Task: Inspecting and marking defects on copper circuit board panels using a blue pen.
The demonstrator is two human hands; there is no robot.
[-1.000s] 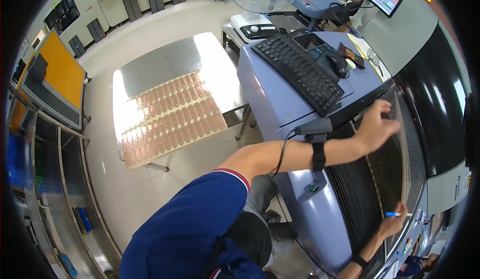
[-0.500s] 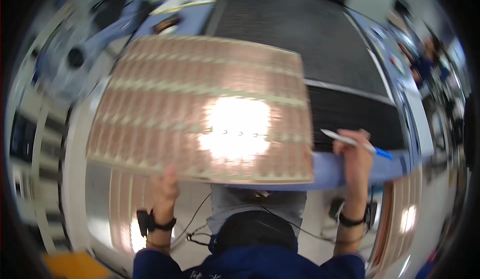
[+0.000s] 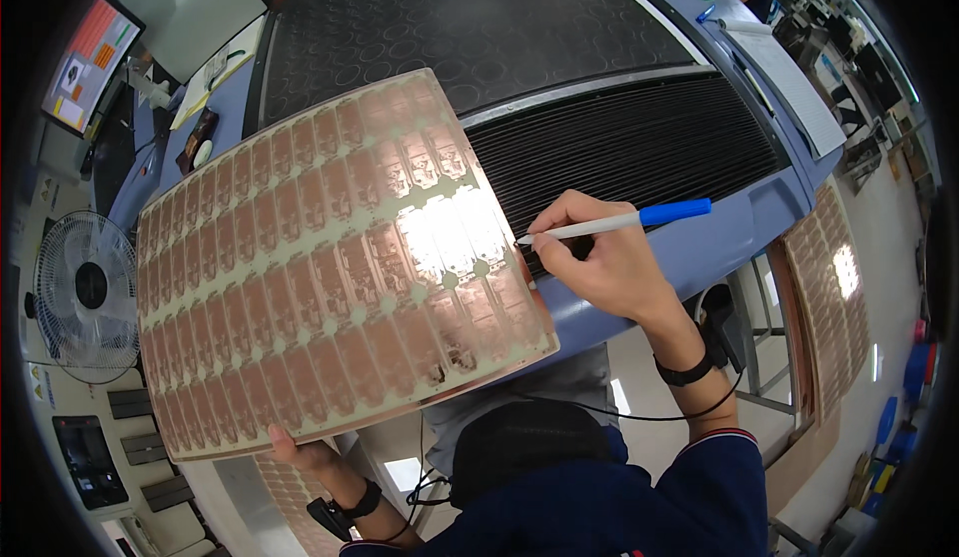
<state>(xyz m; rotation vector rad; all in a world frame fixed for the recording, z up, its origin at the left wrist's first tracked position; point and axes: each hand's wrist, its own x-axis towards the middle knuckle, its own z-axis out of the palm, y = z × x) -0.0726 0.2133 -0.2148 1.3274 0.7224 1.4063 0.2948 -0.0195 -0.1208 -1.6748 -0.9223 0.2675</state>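
Note:
My left hand [image 3: 300,449] grips the lower edge of a large thin copper-coloured sheet [image 3: 320,277] printed with rows of small repeated circuit patterns, and holds it tilted up in front of me. My right hand [image 3: 604,257] holds a white pen with a blue cap [image 3: 624,220]. The pen's tip touches the right edge of the sheet. A bright glare from a lamp lies on the sheet near the tip.
Behind the sheet stands a blue machine [image 3: 719,237] with a black ribbed bed [image 3: 629,142] and a dark perforated top [image 3: 470,17]. A fan [image 3: 88,287] and a monitor [image 3: 88,62] are at the left. More copper sheets [image 3: 834,287] lie on a table at the right.
One second ago my hands were at the machine and the sheets lay on a table. Half a second ago I held the sheet up. Now the pen tip meets its right edge.

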